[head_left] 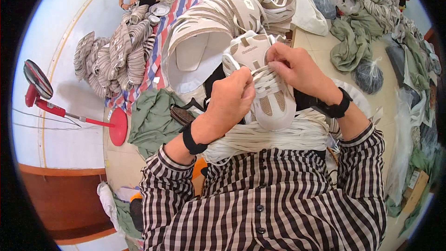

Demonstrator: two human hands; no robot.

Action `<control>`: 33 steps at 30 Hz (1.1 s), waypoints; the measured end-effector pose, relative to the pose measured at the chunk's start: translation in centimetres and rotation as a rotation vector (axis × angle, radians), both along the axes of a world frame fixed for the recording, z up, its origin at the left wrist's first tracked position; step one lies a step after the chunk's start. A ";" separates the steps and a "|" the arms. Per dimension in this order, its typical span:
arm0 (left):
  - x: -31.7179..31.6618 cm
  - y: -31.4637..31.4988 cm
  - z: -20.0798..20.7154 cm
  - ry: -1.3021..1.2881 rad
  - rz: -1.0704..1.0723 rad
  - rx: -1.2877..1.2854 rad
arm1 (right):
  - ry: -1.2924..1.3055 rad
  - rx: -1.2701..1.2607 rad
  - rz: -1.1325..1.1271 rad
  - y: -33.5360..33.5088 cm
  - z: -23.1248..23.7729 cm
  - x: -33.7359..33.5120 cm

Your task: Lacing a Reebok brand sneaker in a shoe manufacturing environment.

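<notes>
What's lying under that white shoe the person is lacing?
Under the white shoe lies a thick bundle of pale laces, spread across the person's lap. The left hand and right hand work the lacing on top. Whatever lies beneath the bundle is covered.

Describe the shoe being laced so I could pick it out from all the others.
Start at the checked shirt and follow both forearms up. The shoe sits between the two hands, above a bundle of pale laces. Unlike the stacked shoes, it alone is held.
</notes>
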State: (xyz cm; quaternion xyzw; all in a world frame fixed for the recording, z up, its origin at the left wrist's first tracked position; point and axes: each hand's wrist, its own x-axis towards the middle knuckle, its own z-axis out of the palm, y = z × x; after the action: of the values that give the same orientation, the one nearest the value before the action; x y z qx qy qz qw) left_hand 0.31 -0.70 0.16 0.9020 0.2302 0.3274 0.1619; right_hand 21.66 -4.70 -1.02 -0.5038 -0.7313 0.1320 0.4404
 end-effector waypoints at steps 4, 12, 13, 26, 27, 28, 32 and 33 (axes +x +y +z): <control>0.3 -0.6 0.8 -0.080 0.020 -0.386 | 0.492 -0.337 0.072 -0.3 0.4 2.3; 0.4 -1.3 1.5 -0.067 -0.024 -0.367 | 1.004 -0.343 0.018 -3.1 1.7 7.5; 0.4 -1.3 1.4 -0.072 -0.030 -0.362 | 1.063 -0.324 -0.063 -3.5 1.8 8.2; 0.4 1.0 -1.3 -0.079 0.003 -0.414 | 1.391 -0.167 -0.090 -2.3 2.0 15.5; 0.4 1.0 -1.5 -0.101 0.008 -0.376 | 1.364 -0.172 -0.027 -2.2 1.9 15.9; 0.4 1.1 -1.6 -0.116 0.002 -0.342 | 1.353 -0.150 -0.046 -2.0 1.8 16.3; 0.4 1.6 -1.8 -0.096 0.016 -0.328 | 1.248 -0.052 0.023 -1.6 1.4 17.3; 0.5 1.6 -1.8 -0.109 0.007 -0.315 | 1.184 -0.010 0.012 -1.5 1.7 17.5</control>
State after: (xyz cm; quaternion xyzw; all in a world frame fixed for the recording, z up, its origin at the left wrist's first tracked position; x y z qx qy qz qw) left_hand 0.80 0.92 -1.68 0.8455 0.2729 0.3362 0.3124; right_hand 39.20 -6.23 0.63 -0.3425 -0.3632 0.3968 0.7703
